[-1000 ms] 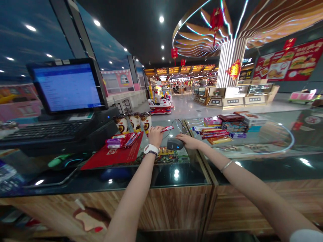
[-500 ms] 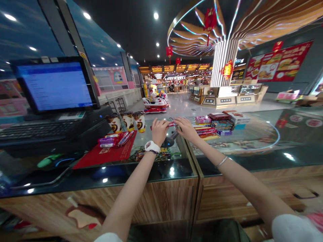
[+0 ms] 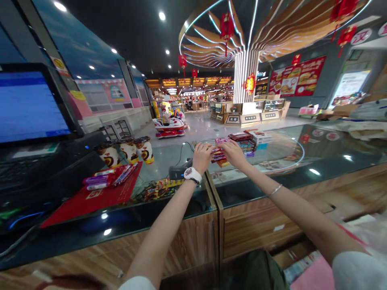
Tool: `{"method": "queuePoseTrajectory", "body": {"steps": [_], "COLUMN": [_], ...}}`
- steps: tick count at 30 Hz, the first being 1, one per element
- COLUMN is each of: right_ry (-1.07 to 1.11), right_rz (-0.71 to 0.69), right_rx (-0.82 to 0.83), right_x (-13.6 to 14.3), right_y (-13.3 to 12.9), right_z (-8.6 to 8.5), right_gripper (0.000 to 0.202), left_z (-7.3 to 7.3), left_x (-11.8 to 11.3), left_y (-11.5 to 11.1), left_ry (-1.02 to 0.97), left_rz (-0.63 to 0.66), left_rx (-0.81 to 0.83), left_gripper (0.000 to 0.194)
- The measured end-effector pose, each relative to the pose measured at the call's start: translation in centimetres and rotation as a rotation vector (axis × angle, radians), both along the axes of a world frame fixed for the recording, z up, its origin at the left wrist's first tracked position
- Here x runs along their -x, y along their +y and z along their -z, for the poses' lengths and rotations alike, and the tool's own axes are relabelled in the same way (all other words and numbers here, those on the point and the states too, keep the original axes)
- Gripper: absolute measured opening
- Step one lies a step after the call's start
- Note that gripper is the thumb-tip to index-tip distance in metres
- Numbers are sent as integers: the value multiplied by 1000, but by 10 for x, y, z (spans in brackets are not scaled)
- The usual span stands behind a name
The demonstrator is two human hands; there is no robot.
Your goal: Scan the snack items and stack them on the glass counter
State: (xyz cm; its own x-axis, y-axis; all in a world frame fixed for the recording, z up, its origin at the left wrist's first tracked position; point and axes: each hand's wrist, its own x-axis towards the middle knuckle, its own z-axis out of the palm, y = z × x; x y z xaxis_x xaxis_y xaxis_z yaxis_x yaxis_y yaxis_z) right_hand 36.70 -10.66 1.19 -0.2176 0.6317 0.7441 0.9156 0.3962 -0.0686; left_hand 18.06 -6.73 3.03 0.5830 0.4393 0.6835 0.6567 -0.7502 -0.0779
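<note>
My left hand [image 3: 203, 157], with a white watch [image 3: 192, 175] on its wrist, is closed on one end of a thin red-wrapped bar. The bar's other end is in my closed right hand [image 3: 233, 154]. Both hands are above the glass counter, at the left edge of a pile of wrapped snacks [image 3: 244, 143]. Part of the pile is hidden behind my fingers. A black scanner [image 3: 177, 172] lies on the counter just left of my left hand.
At the left, a monitor [image 3: 30, 104] stands beside three patterned cups [image 3: 146, 151]. Purple and red packets [image 3: 98, 181] lie on a red sheet [image 3: 117, 195]. A small box [image 3: 261, 137] is behind the snack pile. White bags [image 3: 370, 117] lie at the far right.
The view has turned to the right. My hands have moved right with the red bar, from above the scanner to the snack pile.
</note>
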Motion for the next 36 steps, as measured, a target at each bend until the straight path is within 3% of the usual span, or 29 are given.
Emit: {"method": "queuePoseTrajectory", "body": {"steps": [7,14,24,30,33,36], "right_ry": [10,-60,-231,-116,-34,24], "right_rz": [123,210,176,102,112,157], "right_rx": [-1,69,319,373,416,473], "right_x": [-48,-66,-65,-78,-88,-96], "right_y": [1,16,41,46,43,40], "right_z": [12,30,24,28,35,40], "right_gripper": [33,36,31,26,22,32], "left_z": [13,26,45,50,50,51], "left_x": [-27,-43,-36,-38,-38,-38], "left_y": [13,27,44,46,42,42], "left_ry": [9,101,99,86,55,20], "left_rz": [39,12,19,33,13,-56], "left_rx": [28,81,223,319,310,320], "left_gripper": [33,36,32,31,32,38]}}
